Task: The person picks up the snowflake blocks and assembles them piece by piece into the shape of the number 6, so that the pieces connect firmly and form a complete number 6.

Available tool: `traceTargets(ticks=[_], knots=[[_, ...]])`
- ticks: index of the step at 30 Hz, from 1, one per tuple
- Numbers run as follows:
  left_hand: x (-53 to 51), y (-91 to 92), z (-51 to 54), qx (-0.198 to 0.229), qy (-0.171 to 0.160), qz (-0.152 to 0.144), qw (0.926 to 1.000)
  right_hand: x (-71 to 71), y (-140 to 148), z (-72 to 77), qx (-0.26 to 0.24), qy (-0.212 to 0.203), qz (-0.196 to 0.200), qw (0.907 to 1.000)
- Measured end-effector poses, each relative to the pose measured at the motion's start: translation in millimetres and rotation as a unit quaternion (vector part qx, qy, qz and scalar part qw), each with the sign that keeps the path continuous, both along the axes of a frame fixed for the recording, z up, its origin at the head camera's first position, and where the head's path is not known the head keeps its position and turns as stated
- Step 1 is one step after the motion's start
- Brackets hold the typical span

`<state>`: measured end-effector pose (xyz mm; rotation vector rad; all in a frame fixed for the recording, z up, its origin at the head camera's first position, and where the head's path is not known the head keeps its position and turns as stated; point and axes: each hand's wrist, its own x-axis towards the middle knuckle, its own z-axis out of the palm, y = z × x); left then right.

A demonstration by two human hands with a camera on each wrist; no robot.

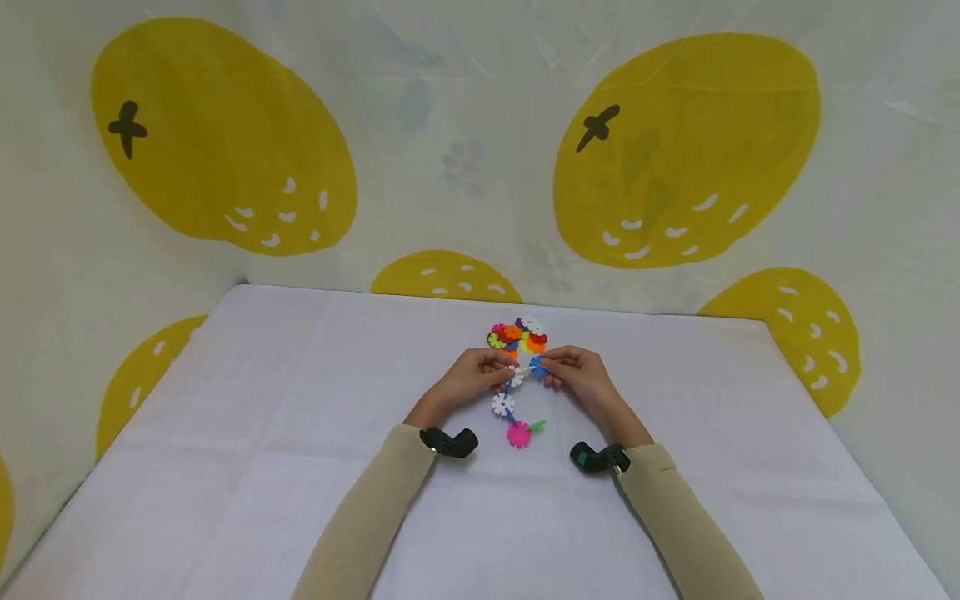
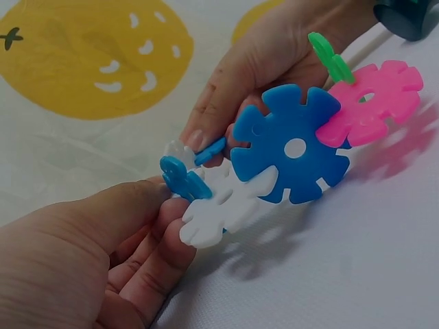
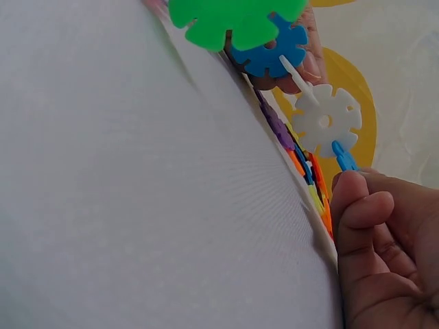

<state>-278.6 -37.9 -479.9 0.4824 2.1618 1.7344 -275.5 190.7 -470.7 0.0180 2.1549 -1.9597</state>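
A chain of notched, flower-shaped plastic interlocking discs hangs between the two hands, slotted edge to edge. My left hand (image 1: 474, 375) pinches the chain's upper middle, where a blue disc (image 2: 184, 179) meets white ones; which disc its fingertips bear on is partly hidden. My right hand (image 1: 583, 375) pinches a blue disc (image 1: 537, 365) at the chain's upper end, joined to a white disc (image 3: 326, 120). From the left hand, the chain runs down through a white disc (image 1: 502, 404) and a larger-looking blue disc (image 2: 291, 144) to a pink disc (image 1: 519, 434) and a green disc (image 1: 537, 425).
Just beyond the hands, a small pile of loose discs (image 1: 512, 333) in several colours lies on the white-covered table (image 1: 300, 400). Behind the table hangs a pale curtain (image 1: 450, 167) printed with yellow fruit. Each wrist wears a black camera (image 1: 450, 442).
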Motion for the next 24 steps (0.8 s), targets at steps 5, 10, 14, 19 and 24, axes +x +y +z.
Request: traceTargets(ticks=[5, 10, 14, 19, 24], knots=[[0.9, -0.2, 0.4, -0.006, 0.008, 0.003, 0.9999, -0.2, -1, -1.3, 0.000, 0.014, 0.006, 0.9999], [0.9, -0.4, -0.1, -0.006, 0.003, 0.006, 1.0000, -0.7, -2, -2.6, -0.008, 0.026, 0.008, 0.9996], [-0.1, -1.9, -1.2, -0.006, 0.000, 0.009, 0.9999, -0.9, -6, -1.7, -0.029, 0.009, -0.001, 0.9995], [-0.9, -1.4, -1.7, 0.002, 0.008, 0.008, 0.9999, -2.2, -10, -0.3, -0.027, 0.009, -0.012, 0.9995], [1.1, 1.0, -1.2, 0.006, -0.010, -0.005, 0.9999, 0.7, -9, 0.3, -0.035, 0.005, 0.003, 0.9994]])
